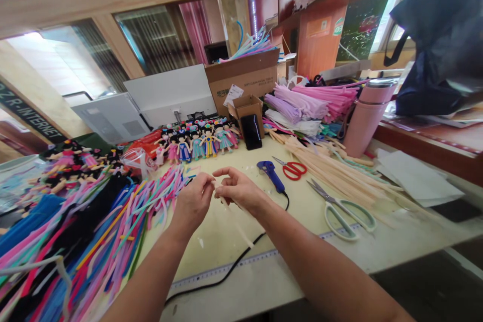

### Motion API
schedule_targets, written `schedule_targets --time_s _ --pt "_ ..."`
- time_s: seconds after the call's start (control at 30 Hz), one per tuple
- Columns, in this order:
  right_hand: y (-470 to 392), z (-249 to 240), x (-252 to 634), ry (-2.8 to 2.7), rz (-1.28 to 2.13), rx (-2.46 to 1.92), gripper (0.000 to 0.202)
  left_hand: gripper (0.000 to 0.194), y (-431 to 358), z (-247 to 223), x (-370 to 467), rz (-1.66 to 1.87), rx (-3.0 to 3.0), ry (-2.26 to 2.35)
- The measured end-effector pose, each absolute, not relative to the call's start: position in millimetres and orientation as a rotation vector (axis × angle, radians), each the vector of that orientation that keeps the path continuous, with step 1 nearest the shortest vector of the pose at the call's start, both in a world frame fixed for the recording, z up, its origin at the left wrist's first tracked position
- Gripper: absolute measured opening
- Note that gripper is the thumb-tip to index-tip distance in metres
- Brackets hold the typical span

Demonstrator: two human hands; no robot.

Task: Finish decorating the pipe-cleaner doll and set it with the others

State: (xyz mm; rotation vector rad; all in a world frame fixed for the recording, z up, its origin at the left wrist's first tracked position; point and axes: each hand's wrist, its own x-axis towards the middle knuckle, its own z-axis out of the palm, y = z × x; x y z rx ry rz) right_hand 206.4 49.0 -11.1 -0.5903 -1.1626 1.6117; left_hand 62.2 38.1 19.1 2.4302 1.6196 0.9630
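Over the middle of the table, my left hand (196,199) and my right hand (237,190) meet at the fingertips. Both pinch a thin beige pipe cleaner (240,229), whose free end trails down toward a black cable. The part between my fingers is mostly hidden. To the right of my hands lie a blue glue gun (271,176), red-handled scissors (293,170) and larger scissors with pale green-white handles (341,211). A bundle of beige pipe cleaners (335,171) is spread behind them.
Several small dolls (204,143) stand at the back beside a phone (251,132) leaning on a small box. Colourful pipe cleaners (124,221) cover the left side. A pink flask (368,118) stands at the right. A ruler (226,268) runs along the front edge.
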Motion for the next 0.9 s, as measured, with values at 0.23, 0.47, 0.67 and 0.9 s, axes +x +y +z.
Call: schedule_targets --time_s 0.23,0.47,0.67,0.9 --pt "49 -12 204 -1.139 1.621 -0.597 0.041 0.02 36 20 58 0.981 2.393 1.554" --pt "52 -20 199 -1.248 1.39 -0.818 0.022 0.018 35 19 58 1.163 2.479 1.591" --pt "58 -28 198 -1.295 1.185 -0.83 0.021 0.025 33 25 53 0.94 2.052 1.399" --pt "51 -16 204 -1.319 1.419 -0.769 0.022 0.023 41 33 39 0.839 1.648 1.2"
